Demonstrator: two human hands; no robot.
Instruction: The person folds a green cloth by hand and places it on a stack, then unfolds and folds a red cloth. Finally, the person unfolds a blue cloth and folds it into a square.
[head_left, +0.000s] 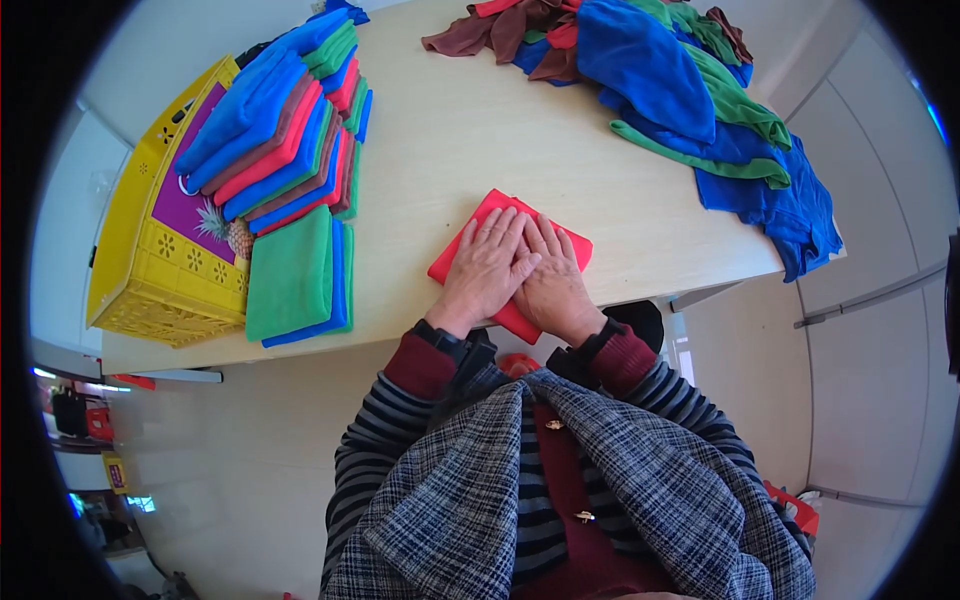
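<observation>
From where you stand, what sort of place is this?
Probably a plain workroom for folding cloths: a light wooden table, a stack of folded cloths, an unfolded pile, and both hands, left hand and right hand, pressing a red cloth.

sleeves: dark grey-and-black stripes, maroon ribbed cuffs | vest: grey plaid, open at front | under-layer: maroon panel with two small gold buttons (striped edges either side) | left wrist: dark band
</observation>
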